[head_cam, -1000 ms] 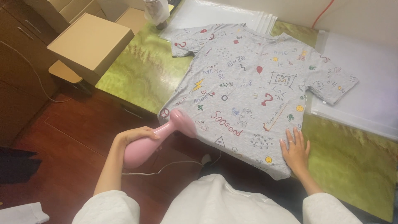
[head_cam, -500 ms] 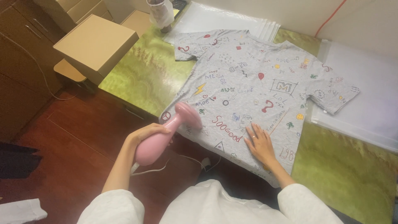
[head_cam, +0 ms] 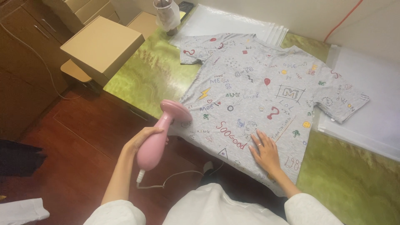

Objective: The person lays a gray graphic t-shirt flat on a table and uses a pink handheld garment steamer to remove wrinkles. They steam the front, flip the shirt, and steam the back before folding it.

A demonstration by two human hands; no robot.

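A grey T-shirt (head_cam: 266, 96) covered in small coloured doodles lies spread flat on a green marbled table (head_cam: 141, 79). My left hand (head_cam: 143, 139) grips the handle of a pink handheld garment steamer (head_cam: 160, 133); its round head rests at the shirt's lower left hem. A white cord trails from the steamer's base. My right hand (head_cam: 264, 152) lies flat with fingers spread on the shirt's lower front, near the hem.
Cardboard boxes (head_cam: 104, 43) stand at the table's left end. A wrapped cup (head_cam: 166, 14) sits at the back. White sheets (head_cam: 233, 25) lie behind the shirt and more at the right (head_cam: 371, 108). Brown wooden floor and a dark cabinet are at left.
My right hand has slid left along the hem, from the shirt's lower right toward its middle. The steamer head stays near the lower left hem, having shifted only slightly.
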